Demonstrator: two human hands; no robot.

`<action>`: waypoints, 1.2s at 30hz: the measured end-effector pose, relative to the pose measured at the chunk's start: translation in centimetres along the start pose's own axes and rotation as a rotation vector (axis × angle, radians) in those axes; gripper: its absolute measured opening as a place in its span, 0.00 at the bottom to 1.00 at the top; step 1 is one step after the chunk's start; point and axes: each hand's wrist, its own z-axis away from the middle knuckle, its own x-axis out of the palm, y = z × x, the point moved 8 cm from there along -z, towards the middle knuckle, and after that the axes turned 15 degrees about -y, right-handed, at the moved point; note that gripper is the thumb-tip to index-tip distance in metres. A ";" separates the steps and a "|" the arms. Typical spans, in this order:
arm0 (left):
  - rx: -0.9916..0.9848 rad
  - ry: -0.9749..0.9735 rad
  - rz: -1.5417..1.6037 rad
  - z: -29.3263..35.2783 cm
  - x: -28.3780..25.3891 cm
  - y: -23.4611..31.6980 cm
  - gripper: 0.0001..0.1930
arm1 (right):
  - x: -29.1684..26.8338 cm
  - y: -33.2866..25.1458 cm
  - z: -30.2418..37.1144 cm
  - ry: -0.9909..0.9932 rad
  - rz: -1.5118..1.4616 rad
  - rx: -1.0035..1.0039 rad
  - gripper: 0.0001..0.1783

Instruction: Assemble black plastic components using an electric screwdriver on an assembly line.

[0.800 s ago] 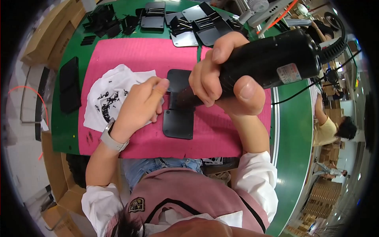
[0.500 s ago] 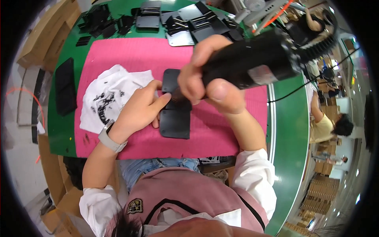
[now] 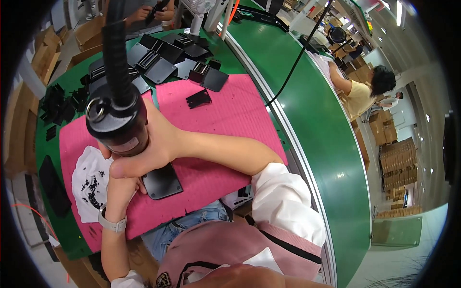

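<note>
My right hand (image 3: 162, 139) is wrapped round a black electric screwdriver (image 3: 117, 120), held upright with its thick cable rising from the top. The tool's tip is hidden below the hand. Beneath it, a flat black plate (image 3: 164, 183) with rounded corners lies on the pink mat (image 3: 216, 113). My left hand (image 3: 140, 185) reaches in under the right one, its fingertips at the plate's left edge; the rest of its fingers are covered. Beside my left wrist, small black screws (image 3: 92, 188) lie scattered on a crumpled white cloth (image 3: 81, 201).
Several black plates with slotted parts (image 3: 161, 69) are heaped at the back, and smaller black pieces (image 3: 56, 108) at the back left. A loose black part (image 3: 198, 99) sits on the mat. Another person's hands (image 3: 140, 14) hold a dark item beyond the table. A fan (image 3: 201, 6) stands nearby.
The view has turned, so the table sits differently in the picture. The screwdriver has gone from tilted sideways to upright, and my right hand now covers most of my left.
</note>
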 end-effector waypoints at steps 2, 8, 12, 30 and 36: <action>-0.012 0.016 -0.003 0.4 -0.4 0.0 0.06 | 0.4 0.4 -0.4 -0.024 -0.024 0.011 0.28; -0.001 -0.004 0.011 0.2 0.1 0.4 0.05 | 0.0 0.5 -0.3 -0.006 -0.057 0.047 0.29; -0.007 -0.014 0.002 0.2 0.1 0.1 0.05 | 0.2 0.6 -0.5 -0.034 -0.119 0.031 0.30; 0.030 -0.008 0.001 0.1 0.1 0.3 0.06 | 0.4 1.2 -0.5 -0.096 -0.110 0.041 0.30; 0.029 0.000 0.025 0.2 0.0 0.1 0.06 | 0.5 1.1 -0.6 -0.085 -0.135 0.004 0.32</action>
